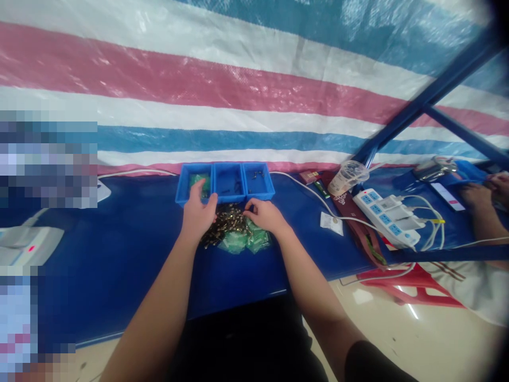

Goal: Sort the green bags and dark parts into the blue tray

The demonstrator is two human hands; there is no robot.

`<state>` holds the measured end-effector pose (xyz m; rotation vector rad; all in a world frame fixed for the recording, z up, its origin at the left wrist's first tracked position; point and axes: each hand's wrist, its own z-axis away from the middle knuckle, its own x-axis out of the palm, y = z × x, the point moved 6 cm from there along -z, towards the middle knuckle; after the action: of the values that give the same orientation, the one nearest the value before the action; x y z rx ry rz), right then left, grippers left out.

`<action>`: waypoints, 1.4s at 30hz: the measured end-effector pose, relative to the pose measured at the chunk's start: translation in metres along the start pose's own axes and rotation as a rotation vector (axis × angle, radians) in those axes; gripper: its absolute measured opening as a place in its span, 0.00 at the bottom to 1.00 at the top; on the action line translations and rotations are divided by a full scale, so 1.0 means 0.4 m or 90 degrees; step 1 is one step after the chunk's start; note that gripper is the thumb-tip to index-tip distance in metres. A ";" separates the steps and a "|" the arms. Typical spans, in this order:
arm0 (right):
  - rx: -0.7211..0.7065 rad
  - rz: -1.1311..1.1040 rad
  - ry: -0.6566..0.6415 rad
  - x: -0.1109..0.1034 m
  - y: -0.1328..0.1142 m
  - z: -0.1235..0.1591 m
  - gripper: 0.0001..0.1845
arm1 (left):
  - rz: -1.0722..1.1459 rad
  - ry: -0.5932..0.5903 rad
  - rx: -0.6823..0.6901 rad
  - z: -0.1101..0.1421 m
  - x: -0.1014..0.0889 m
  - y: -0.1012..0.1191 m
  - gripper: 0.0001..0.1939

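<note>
Head view: left hand [198,214] spread, right hand [266,214] curled inward.

A clear plastic cup [347,179] sits near a white power strip [385,218], before a striped sheet [222,79]

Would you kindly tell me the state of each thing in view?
Left hand: fingers spread apart
Right hand: fingers curled, grip unclear
Brass-coloured parts: heaped loosely
Green packets: lying beside the heap
Left bin: holding something green
Middle bin: dark pieces inside
Right bin: small parts inside
Power strip: plugs inserted
Phone: screen lit
Cup: transparent, contents unclear
</note>
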<state>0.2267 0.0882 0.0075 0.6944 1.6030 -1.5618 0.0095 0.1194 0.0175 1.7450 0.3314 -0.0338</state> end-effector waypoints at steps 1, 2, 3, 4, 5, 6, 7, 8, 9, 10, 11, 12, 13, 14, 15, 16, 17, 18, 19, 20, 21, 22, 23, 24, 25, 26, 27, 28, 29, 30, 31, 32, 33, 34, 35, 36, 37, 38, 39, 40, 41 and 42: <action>0.004 0.001 -0.003 0.001 0.002 -0.001 0.11 | -0.057 -0.003 0.024 0.007 -0.001 0.011 0.26; 0.005 0.001 -0.006 0.002 0.004 -0.002 0.11 | -0.113 0.001 0.047 0.015 -0.003 0.024 0.23; 0.005 0.002 -0.010 0.002 0.004 -0.003 0.11 | -0.158 0.011 0.067 0.024 -0.006 0.038 0.20; 0.004 0.002 -0.011 0.001 0.004 -0.003 0.10 | -0.191 0.022 0.084 0.032 -0.007 0.050 0.17; 0.002 0.000 -0.010 0.000 0.003 -0.003 0.10 | -0.212 0.017 0.092 0.040 -0.005 0.060 0.15; -0.001 -0.004 -0.009 -0.001 0.001 -0.002 0.09 | -0.221 0.005 0.099 0.047 0.000 0.068 0.14; -0.004 -0.012 -0.006 -0.003 -0.001 -0.001 0.09 | -0.222 -0.012 0.106 0.053 0.007 0.074 0.13; -0.009 -0.025 -0.001 -0.006 -0.003 0.000 0.08 | -0.219 -0.031 0.114 0.058 0.015 0.078 0.13; -0.017 -0.040 0.005 -0.009 -0.007 0.001 0.09 | -0.214 -0.050 0.122 0.062 0.023 0.081 0.13; -0.028 -0.057 0.011 -0.012 -0.010 0.002 0.09 | -0.211 -0.067 0.132 0.064 0.031 0.082 0.13; -0.037 -0.068 0.016 -0.015 -0.013 0.003 0.10 | -0.210 -0.082 0.141 0.066 0.037 0.082 0.14; -0.042 -0.072 0.022 -0.017 -0.014 0.004 0.11 | -0.213 -0.095 0.148 0.067 0.042 0.080 0.14; -0.040 -0.066 0.026 -0.018 -0.012 0.004 0.11 | -0.216 -0.104 0.152 0.068 0.046 0.077 0.14; -0.032 -0.051 0.027 -0.018 -0.009 0.003 0.12 | -0.219 -0.110 0.153 0.067 0.048 0.073 0.14; -0.019 -0.033 0.025 -0.017 -0.004 0.002 0.12 | -0.221 -0.114 0.152 0.066 0.049 0.069 0.14; -0.007 -0.014 0.021 -0.016 0.002 0.001 0.13 | -0.223 -0.117 0.150 0.065 0.050 0.065 0.14; 0.002 -0.001 0.018 -0.015 0.006 0.000 0.13 | -0.225 -0.118 0.148 0.064 0.050 0.062 0.14; 0.007 0.007 0.016 -0.014 0.009 -0.001 0.14 | -0.227 -0.118 0.146 0.063 0.050 0.059 0.14; 0.008 0.010 0.013 -0.015 0.010 -0.001 0.13 | -0.229 -0.117 0.144 0.063 0.050 0.058 0.14; 0.007 0.010 0.013 -0.016 0.010 -0.001 0.13 | -0.232 -0.114 0.144 0.062 0.049 0.057 0.14; 0.002 0.006 0.013 -0.017 0.009 0.000 0.12 | -0.234 -0.110 0.144 0.062 0.048 0.058 0.14; -0.004 0.002 0.013 -0.020 0.007 0.002 0.12 | -0.234 -0.105 0.144 0.063 0.048 0.059 0.14; -0.012 -0.003 0.008 -0.021 0.004 0.003 0.12 | -0.233 -0.102 0.146 0.063 0.047 0.061 0.14; -0.018 -0.007 0.004 -0.022 0.002 0.005 0.12 | -0.232 -0.102 0.149 0.064 0.047 0.063 0.14; -0.022 -0.009 -0.001 -0.023 0.000 0.007 0.12 | -0.230 -0.103 0.151 0.065 0.048 0.064 0.14; -0.023 -0.008 -0.006 -0.023 -0.002 0.009 0.12 | -0.229 -0.105 0.154 0.066 0.049 0.065 0.14; -0.021 -0.007 -0.011 -0.022 -0.003 0.010 0.12 | -0.228 -0.109 0.157 0.067 0.050 0.065 0.14; -0.018 -0.004 -0.014 -0.021 -0.004 0.010 0.12 | -0.226 -0.114 0.160 0.068 0.052 0.065 0.15; -0.015 -0.001 -0.016 -0.020 -0.005 0.010 0.12 | -0.225 -0.119 0.162 0.069 0.054 0.064 0.15; -0.012 0.002 -0.015 -0.018 -0.006 0.009 0.13 | -0.224 -0.123 0.162 0.069 0.055 0.063 0.15; -0.008 0.005 -0.012 -0.015 -0.006 0.008 0.13 | -0.225 -0.125 0.161 0.070 0.056 0.063 0.15; -0.003 0.009 -0.007 -0.013 -0.006 0.007 0.13 | -0.225 -0.124 0.159 0.070 0.057 0.062 0.15; 0.002 0.012 0.000 -0.012 -0.005 0.006 0.13 | -0.226 -0.122 0.157 0.071 0.057 0.062 0.15; 0.005 0.015 0.007 -0.010 -0.004 0.005 0.12 | -0.226 -0.119 0.156 0.071 0.057 0.063 0.15; 0.003 0.015 0.012 -0.008 -0.003 0.004 0.12 | -0.225 -0.118 0.155 0.071 0.058 0.063 0.15; -0.005 0.012 0.014 -0.006 -0.003 0.003 0.11 | -0.222 -0.119 0.154 0.072 0.058 0.064 0.15; -0.017 0.007 0.014 -0.004 -0.004 0.003 0.10 | -0.221 -0.121 0.152 0.072 0.059 0.064 0.15; -0.031 -0.004 0.012 -0.003 -0.006 0.003 0.09 | -0.219 -0.123 0.151 0.071 0.059 0.063 0.15; -0.044 -0.020 0.009 -0.002 -0.008 0.003 0.08 | -0.220 -0.126 0.149 0.071 0.059 0.062 0.15; -0.056 -0.044 0.007 -0.002 -0.010 0.003 0.08 | -0.221 -0.128 0.146 0.070 0.059 0.061 0.15; -0.065 -0.077 0.008 -0.004 -0.013 0.002 0.08 | -0.224 -0.129 0.144 0.069 0.058 0.059 0.15; -0.072 -0.121 0.012 -0.006 -0.016 0.002 0.08 | -0.227 -0.132 0.144 0.068 0.057 0.058 0.15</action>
<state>0.2229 0.0869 0.0131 0.5087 1.7994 -1.5866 0.0414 0.0939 0.0295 1.8648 0.4956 -0.5232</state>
